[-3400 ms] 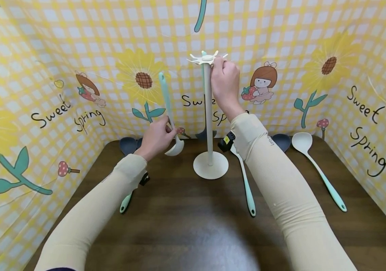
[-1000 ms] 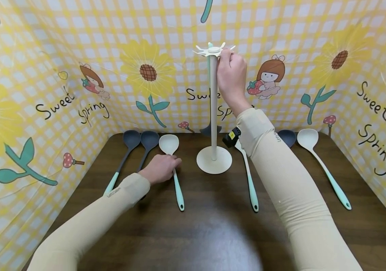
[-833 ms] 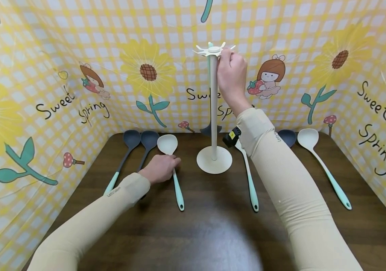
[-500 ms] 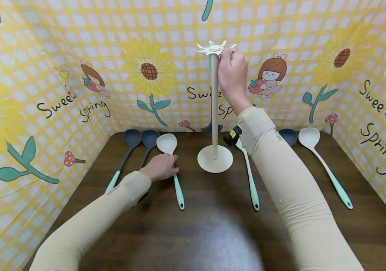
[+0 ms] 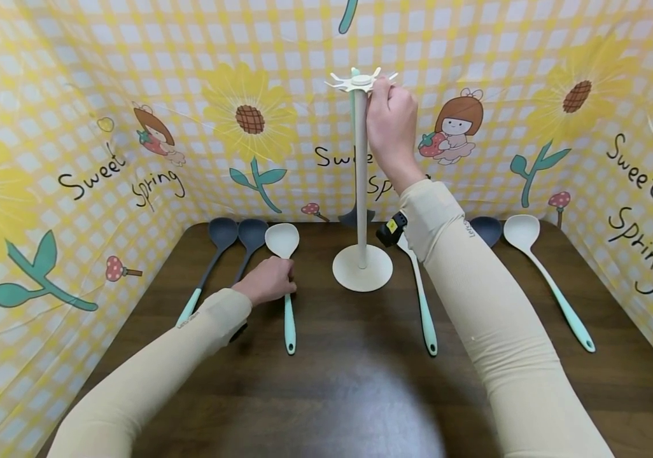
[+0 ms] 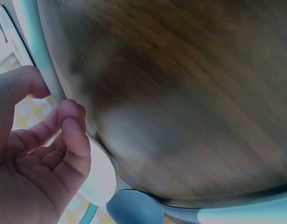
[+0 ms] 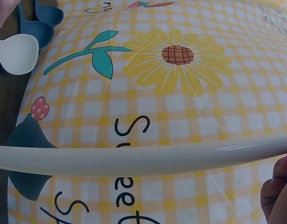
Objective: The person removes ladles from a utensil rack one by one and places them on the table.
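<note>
A white ladle (image 5: 282,240) with a mint handle lies on the brown table, bowl toward the back cloth. My left hand (image 5: 269,280) pinches its neck; in the left wrist view the thumb and fingers of my left hand (image 6: 45,149) are at the handle's pale part. A cream utensil stand (image 5: 362,191) with a round base and a ring of hooks stands upright right of the ladle. My right hand (image 5: 392,124) grips it just under the hooks. Behind the pole hangs a mint-handled utensil with a dark head (image 5: 354,215), partly hidden.
Two dark ladles (image 5: 222,233) lie left of the white one. Right of the stand lies a white utensil with a mint handle (image 5: 427,324), its head hidden by my right arm. Farther right are a dark utensil head (image 5: 485,231) and another white ladle (image 5: 521,232). Checked cloth (image 5: 303,38) surrounds the table.
My left hand has lowered the white ladle from a raised, handle-up pose beside the stand to the table. Lately its handle end has swung left. My right hand stays on the stand.
</note>
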A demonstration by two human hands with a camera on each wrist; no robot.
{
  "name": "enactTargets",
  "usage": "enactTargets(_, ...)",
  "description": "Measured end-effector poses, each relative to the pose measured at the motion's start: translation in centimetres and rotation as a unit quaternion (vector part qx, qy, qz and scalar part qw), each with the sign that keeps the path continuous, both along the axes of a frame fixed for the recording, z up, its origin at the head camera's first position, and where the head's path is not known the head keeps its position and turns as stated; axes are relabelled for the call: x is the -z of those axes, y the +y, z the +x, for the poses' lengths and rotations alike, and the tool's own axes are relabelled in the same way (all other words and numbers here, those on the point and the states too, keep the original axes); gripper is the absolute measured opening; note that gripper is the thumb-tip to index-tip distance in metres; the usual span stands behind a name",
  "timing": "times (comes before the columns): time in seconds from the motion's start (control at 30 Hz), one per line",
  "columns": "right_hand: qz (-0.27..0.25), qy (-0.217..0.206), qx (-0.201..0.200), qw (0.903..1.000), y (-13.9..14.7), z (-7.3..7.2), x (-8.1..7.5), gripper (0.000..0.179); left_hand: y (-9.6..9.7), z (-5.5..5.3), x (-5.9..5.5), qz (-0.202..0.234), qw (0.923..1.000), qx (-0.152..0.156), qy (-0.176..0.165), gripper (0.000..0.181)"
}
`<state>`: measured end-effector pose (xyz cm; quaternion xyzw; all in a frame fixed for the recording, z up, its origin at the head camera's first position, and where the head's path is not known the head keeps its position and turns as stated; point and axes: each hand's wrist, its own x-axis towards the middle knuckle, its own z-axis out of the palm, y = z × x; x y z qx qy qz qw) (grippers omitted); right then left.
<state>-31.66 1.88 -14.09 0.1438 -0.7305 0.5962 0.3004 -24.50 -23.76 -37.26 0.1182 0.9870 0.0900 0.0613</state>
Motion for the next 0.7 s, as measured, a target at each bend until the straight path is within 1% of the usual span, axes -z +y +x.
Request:
enactTargets(0.2, 0.001, 0.001, 0.000, 1.0000, 0.0, 0.0, 0.0, 0.050, -0.9, -0.2, 0.1, 0.003, 1.0000, -0.002, -0.001, 0.013)
enactTargets(0.47, 0.000, 0.000, -0.001, 1.0000, 0.0, 0.2, -0.1, 0.049, -1.9, -0.4, 0.4, 0.007, 0.9998, -0.019, 0.008, 0.011)
enactTargets(0.7, 0.001, -0.002, -0.003, 1.0000, 0.0, 0.3, 0.0, 0.049, -2.5, -0.5, 0.5, 0.004, 0.9997, -0.009, 0.021, 0.012)
